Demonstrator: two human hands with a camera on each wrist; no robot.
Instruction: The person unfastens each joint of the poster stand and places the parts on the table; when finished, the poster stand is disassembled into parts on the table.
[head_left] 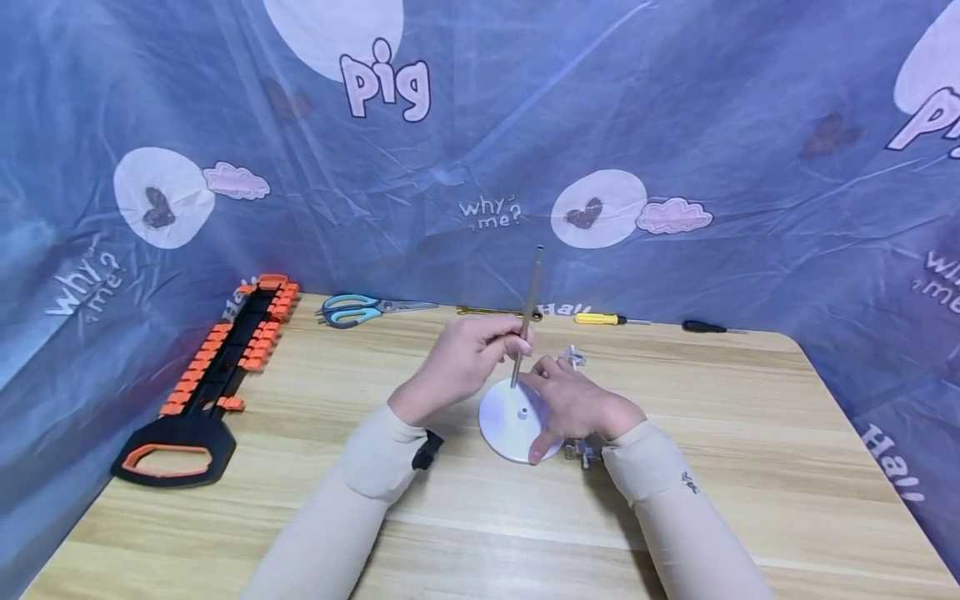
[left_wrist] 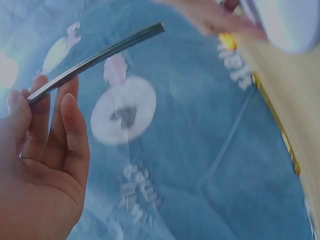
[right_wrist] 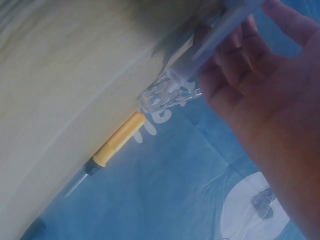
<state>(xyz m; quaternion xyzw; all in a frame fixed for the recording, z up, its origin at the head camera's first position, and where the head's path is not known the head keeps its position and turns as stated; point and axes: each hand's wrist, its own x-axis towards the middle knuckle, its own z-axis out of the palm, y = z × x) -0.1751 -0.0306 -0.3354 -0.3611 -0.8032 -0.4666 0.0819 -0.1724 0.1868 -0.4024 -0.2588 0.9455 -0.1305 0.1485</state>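
My left hand (head_left: 468, 354) pinches a thin metal rod (head_left: 534, 287) between thumb and fingers. In the head view the rod leans upright, its lower end at the far part of a white round disc (head_left: 501, 425); whether it touches is unclear. The left wrist view shows the rod (left_wrist: 100, 60) tilted, one end free. A small stub (head_left: 522, 412) rises from the disc's middle. My right hand (head_left: 577, 404) grips the disc, thumb at the near edge and fingers toward the far edge. Clear plastic pieces (head_left: 583, 452) lie beside and partly under that hand.
Blue-handled scissors (head_left: 352, 310), a gold-coloured wrench (head_left: 480, 311), a yellow screwdriver (head_left: 598, 318) and a black screwdriver (head_left: 702, 327) line the back edge. A black and orange rack (head_left: 176, 442) lies at left. Blue printed cloth (head_left: 450, 150) hangs behind the wooden table (head_left: 750, 433).
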